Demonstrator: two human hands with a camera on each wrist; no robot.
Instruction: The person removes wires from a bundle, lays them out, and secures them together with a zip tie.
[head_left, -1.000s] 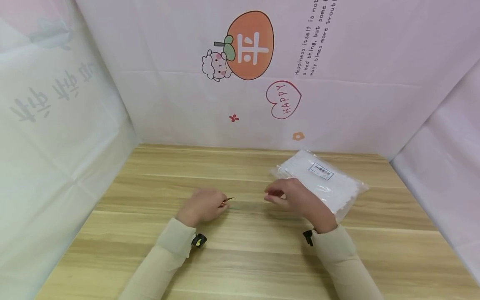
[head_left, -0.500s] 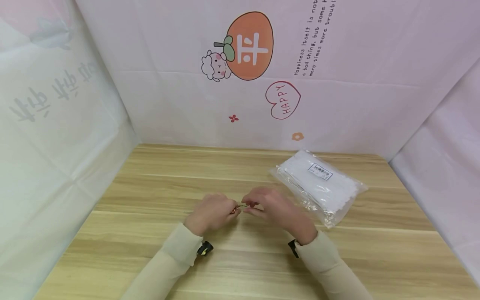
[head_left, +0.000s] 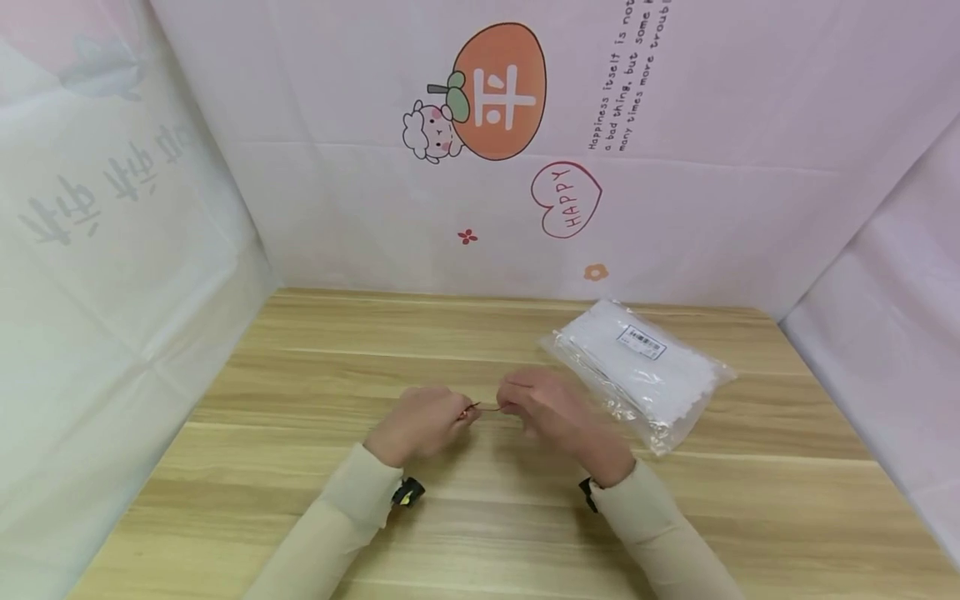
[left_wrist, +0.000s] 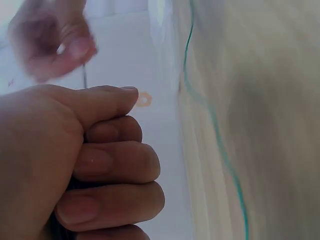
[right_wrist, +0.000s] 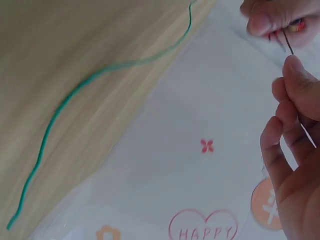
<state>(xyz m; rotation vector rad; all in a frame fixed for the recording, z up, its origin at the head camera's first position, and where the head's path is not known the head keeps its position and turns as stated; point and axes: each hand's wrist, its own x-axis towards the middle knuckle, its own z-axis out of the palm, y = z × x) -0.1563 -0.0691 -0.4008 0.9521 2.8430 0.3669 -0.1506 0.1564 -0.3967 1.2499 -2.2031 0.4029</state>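
Observation:
Between the two hands runs a thin reddish-brown cord (head_left: 489, 408), looking dark in the wrist views. My left hand (head_left: 423, 423) grips one part of it with curled fingers; a small red and yellow bit (right_wrist: 298, 25) shows at that hand in the right wrist view. My right hand (head_left: 551, 417) pinches the cord's other part between thumb and forefinger, its remaining fingers loosely bent. Most of what lies inside the left fist is hidden. Both wrist views show a thin green string (right_wrist: 70, 97) stretched in a curve along the wooden table.
A clear plastic packet (head_left: 637, 362) with white contents and a barcode label lies at the back right of the wooden table (head_left: 300, 350). White printed cloth (head_left: 360, 225) hangs behind the table and along both sides. Each wrist wears a black strap device (head_left: 408, 492).
My right hand has come left from beside the packet to the left hand and taken hold of the cord, then drawn slightly back right. The left hand moved a little to the right.

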